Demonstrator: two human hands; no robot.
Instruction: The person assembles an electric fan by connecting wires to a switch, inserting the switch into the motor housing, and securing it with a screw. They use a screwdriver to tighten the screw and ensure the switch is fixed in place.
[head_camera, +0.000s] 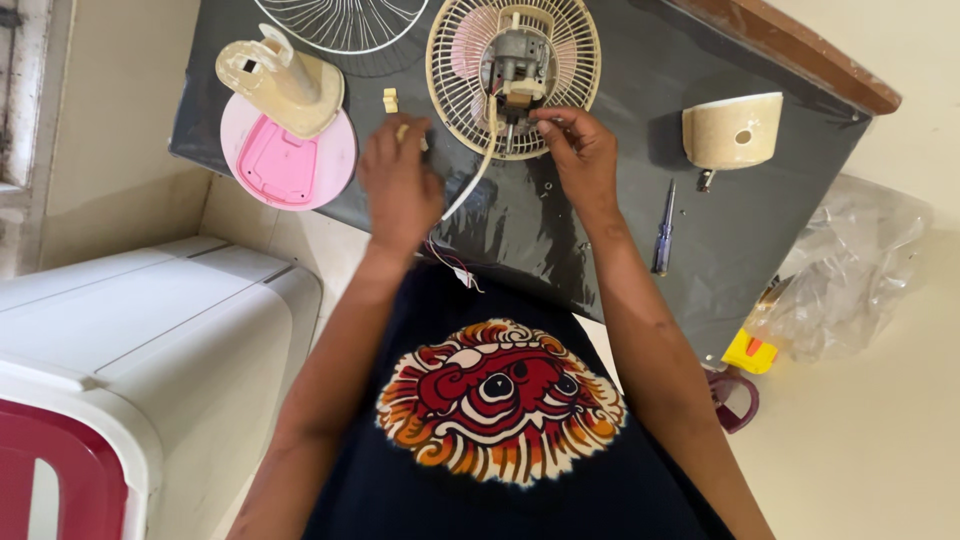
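A cream fan guard (458, 40) lies flat on the dark table (610, 215) with a grey motor (515, 62) in its middle. My right hand (577, 150) rests on the guard's near rim, fingertips pinched at the motor's shaft. My left hand (398, 182) hovers just left of the guard, fingers closed around a small cream part. A white cable (478, 172) runs from the motor down between my hands, ending in thin coloured wires (452, 262).
A cream fan stand on a pink base (290, 160) sits at the left. A white wire grille (340, 25) lies at the top, a cream motor cover (732, 130) and a screwdriver (663, 228) at the right. A clear plastic bag (850, 265) lies on the floor, a white appliance (150, 340) at lower left.
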